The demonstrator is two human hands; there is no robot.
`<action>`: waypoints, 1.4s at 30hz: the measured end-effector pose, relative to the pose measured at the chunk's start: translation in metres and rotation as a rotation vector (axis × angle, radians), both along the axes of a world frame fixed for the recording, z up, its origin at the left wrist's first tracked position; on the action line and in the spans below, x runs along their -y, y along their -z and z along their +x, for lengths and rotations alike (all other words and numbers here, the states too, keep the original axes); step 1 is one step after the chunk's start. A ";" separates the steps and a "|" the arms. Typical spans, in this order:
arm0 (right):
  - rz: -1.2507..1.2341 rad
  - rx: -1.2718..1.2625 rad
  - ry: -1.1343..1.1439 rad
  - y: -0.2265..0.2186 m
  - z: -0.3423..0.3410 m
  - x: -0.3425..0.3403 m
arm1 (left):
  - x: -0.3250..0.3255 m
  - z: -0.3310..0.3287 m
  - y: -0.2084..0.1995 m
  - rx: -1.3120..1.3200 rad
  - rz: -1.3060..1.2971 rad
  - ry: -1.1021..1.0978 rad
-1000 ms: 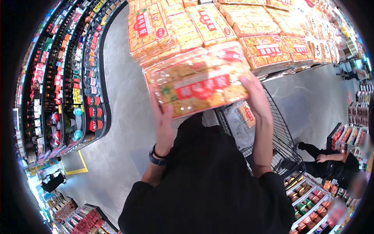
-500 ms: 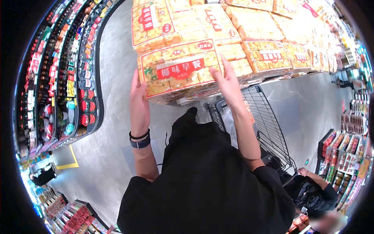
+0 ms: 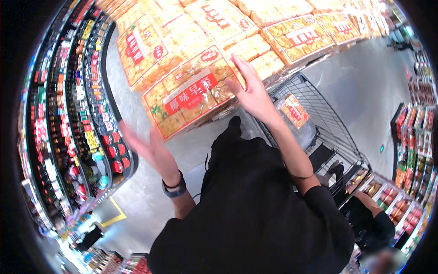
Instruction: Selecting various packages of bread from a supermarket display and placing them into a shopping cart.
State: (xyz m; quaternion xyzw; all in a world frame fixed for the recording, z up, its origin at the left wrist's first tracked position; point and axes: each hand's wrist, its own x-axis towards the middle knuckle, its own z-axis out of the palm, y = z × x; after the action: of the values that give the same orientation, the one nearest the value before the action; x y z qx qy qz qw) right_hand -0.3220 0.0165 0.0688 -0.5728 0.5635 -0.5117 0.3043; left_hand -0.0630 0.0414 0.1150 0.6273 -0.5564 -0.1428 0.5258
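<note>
A large orange and clear pack of biscuits with a red label (image 3: 191, 98) lies on the front of a big stack of like packs (image 3: 214, 32). My right hand (image 3: 251, 89) is flat against its right end, fingers spread. My left hand (image 3: 148, 148) is off the pack, below its left corner, blurred, fingers apart and holding nothing. A dark watch (image 3: 175, 189) sits on my left wrist.
A wire shopping cart (image 3: 319, 123) stands to my right with a small orange packet (image 3: 294, 109) inside. Curved shelves of bottles and jars (image 3: 68, 114) run along the left. Another person in black (image 3: 369, 219) crouches at low shelves at the lower right. The floor is grey.
Both hands held the pack and lifted it onto the stack. Now my left hand has let go and dropped down and left; my right hand has opened flat on the pack's end.
</note>
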 end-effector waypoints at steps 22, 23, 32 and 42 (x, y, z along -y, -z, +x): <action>0.757 0.607 0.910 0.474 -0.241 -0.311 | -0.066 -0.188 0.173 0.690 0.762 1.593; 0.759 0.479 0.997 0.506 -0.256 -0.316 | -0.075 -0.187 0.181 0.711 0.779 1.592; 0.770 0.651 1.240 0.657 -0.324 -0.265 | -0.141 -0.218 0.208 0.412 1.372 1.166; 0.768 1.015 0.981 0.597 -0.339 -0.260 | -0.144 -0.246 0.201 0.589 1.276 1.165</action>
State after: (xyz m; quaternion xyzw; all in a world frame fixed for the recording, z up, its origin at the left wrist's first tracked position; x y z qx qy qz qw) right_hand -0.6606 0.2768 -0.5282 0.1874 0.6804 -0.5554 0.4398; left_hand -0.3086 0.1851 -0.0865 0.4300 -0.7123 -0.5005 -0.2393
